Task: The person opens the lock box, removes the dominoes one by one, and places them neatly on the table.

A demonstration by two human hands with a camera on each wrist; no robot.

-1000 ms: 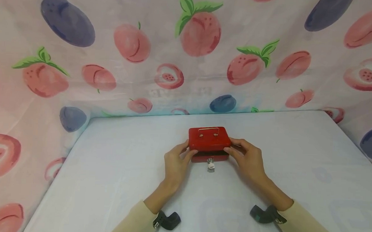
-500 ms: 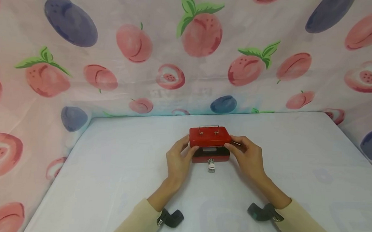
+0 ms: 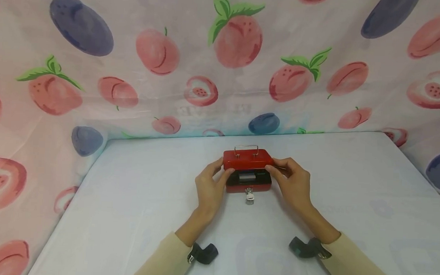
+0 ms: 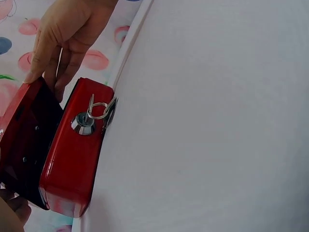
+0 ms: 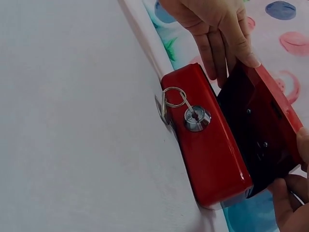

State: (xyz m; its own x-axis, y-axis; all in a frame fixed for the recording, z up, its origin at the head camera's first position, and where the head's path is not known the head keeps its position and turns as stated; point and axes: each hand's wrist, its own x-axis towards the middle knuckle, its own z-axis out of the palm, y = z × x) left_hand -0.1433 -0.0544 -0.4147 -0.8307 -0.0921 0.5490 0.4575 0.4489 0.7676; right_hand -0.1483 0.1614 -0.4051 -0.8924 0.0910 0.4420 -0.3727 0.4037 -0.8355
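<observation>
A small red metal cash box (image 3: 236, 189) stands on the white table, its lid (image 3: 246, 164) raised partway. My left hand (image 3: 208, 191) grips the lid's left front corner, with the thumb on the front edge. At the opposite corner, my right hand (image 3: 295, 186) holds the lid in the same way. A wire handle (image 3: 246, 146) stands up from the lid's top. The key sits in the round front lock (image 4: 84, 123), and a ring (image 5: 174, 96) hangs from it. Inside the dark box a greyish piece (image 3: 247, 177) shows, its kind unclear.
A white cloth (image 3: 130, 215) covers the table. Behind it and at the sides hangs a fruit-printed curtain (image 3: 163, 95), close beyond the table's back edge. Each wrist carries a black camera mount (image 3: 204, 254).
Both hands have lifted the lid's front edge, widening a narrow gap so that the inside shows. The wire handle has swung upright. The box's base has stayed in place.
</observation>
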